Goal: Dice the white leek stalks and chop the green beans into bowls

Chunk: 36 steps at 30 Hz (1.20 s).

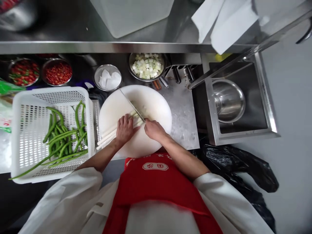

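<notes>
now, as i judge, the step in hand is to cut the white stalks [109, 134] into shorter pieces, and it seems only partly done, because a good length of them lies uncut on the round board [159, 105]. the stalks lie slanting, with one end at the lower left rim of the board and the other end by the knife [133, 105]. the left hand [125, 128] rests over them with its fingers bent and close together, holding them down; its thumb reaches toward the right. the right hand [154, 130] is closed around the handle of the knife, and the blade points away and to the left, crossing the stalks just beside the left fingers. whether the edge touches the board, i cannot tell.

in my opinion, the next move calls for a steady downward stroke, with the left fingertips tucked back from the edge. the basket [91, 130] with green pods [60, 136] stands left of the board, apart from both hands.
</notes>
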{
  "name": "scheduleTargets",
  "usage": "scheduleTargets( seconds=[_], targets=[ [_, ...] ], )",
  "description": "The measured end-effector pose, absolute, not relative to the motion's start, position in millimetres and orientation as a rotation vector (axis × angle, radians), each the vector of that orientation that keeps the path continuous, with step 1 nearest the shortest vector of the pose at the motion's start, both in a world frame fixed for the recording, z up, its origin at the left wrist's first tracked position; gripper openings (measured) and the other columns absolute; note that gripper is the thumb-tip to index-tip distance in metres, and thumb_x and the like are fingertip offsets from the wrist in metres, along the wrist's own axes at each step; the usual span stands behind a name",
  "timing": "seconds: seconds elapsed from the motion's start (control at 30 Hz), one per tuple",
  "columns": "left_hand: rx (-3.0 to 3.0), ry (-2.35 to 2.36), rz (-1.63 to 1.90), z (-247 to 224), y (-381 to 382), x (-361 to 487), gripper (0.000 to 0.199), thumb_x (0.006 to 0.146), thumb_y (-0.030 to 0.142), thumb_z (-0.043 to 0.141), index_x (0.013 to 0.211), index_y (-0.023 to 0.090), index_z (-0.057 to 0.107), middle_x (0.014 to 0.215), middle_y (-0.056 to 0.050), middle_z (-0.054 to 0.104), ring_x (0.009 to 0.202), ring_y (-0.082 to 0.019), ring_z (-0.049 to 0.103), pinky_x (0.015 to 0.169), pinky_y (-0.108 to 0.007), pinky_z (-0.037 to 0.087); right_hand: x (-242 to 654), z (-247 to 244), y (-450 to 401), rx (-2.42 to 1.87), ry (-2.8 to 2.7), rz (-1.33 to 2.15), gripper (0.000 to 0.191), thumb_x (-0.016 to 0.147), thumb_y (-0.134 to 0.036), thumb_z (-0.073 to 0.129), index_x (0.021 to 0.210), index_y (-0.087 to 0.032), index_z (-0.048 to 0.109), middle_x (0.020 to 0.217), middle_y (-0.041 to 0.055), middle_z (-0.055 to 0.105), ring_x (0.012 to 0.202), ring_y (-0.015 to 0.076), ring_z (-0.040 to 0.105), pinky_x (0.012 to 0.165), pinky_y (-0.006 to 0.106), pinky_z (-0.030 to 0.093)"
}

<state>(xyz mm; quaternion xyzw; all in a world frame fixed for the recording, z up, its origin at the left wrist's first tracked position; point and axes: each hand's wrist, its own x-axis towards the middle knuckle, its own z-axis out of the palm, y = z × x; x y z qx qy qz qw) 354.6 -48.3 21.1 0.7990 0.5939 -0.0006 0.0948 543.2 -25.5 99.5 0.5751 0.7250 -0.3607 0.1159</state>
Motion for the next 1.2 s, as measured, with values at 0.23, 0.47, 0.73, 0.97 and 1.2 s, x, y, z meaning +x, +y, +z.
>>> scheduleTargets(
  seconds=[0.23,0.47,0.73,0.97,1.2],
  targets=[
    [2.244,2.139,0.059,16.4,-26.0,322.6,0.071,0.092,0.061,0.052,0.137,0.007,0.049,0.141,-0.029,0.049,0.119,-0.043,0.053,0.099,-0.055,0.044,547.8,99.0,-52.3,1.746,2.194,-1.065,0.033,0.097,-0.017,0.04,0.125,-0.012,0.055,0.106,0.0178,0.073,0.1,0.0293,0.07,0.083,0.037,0.05],
    [2.272,2.105,0.167,25.1,-1.1,319.7,0.062,0.091,0.054,0.057,0.13,0.007,0.052,0.144,-0.03,0.046,0.135,-0.043,0.044,0.111,-0.059,0.036,591.1,113.4,-99.2,1.883,2.276,-1.4,0.052,0.095,-0.019,0.04,0.147,-0.018,0.046,0.12,0.0131,0.072,0.107,0.0267,0.068,0.09,0.035,0.049],
    [2.185,1.809,0.188,12.9,47.1,405.7,0.053,0.094,0.044,0.055,0.132,0.006,0.057,0.151,-0.027,0.044,0.144,-0.039,0.036,0.12,-0.054,0.027,660.3,68.2,-164.2,2.342,1.429,-2.515,0.021,0.086,-0.041,0.057,0.092,-0.021,0.056,0.059,-0.0054,0.057,0.044,0.0137,0.052,0.044,0.025,0.041],
    [2.052,1.821,0.499,-6.3,8.9,461.2,0.044,0.092,0.045,0.059,0.12,0.013,0.067,0.143,-0.022,0.052,0.138,-0.036,0.041,0.12,-0.051,0.028,673.7,13.7,-170.3,2.289,0.786,-3.054,0.033,0.072,-0.047,0.068,0.072,-0.023,0.044,0.053,-0.0085,0.048,0.037,0.0097,0.044,0.038,0.024,0.037],
    [1.655,1.807,0.908,1.1,-55.0,487.4,0.04,0.097,0.042,0.053,0.128,0.018,0.058,0.139,-0.015,0.055,0.135,-0.025,0.046,0.118,-0.039,0.033,630.1,34.0,-135.0,2.163,1.794,-2.301,0.01,0.085,-0.023,0.049,0.08,-0.019,0.057,0.061,0.001,0.064,0.055,0.0149,0.061,0.055,0.024,0.044]
  ],
)
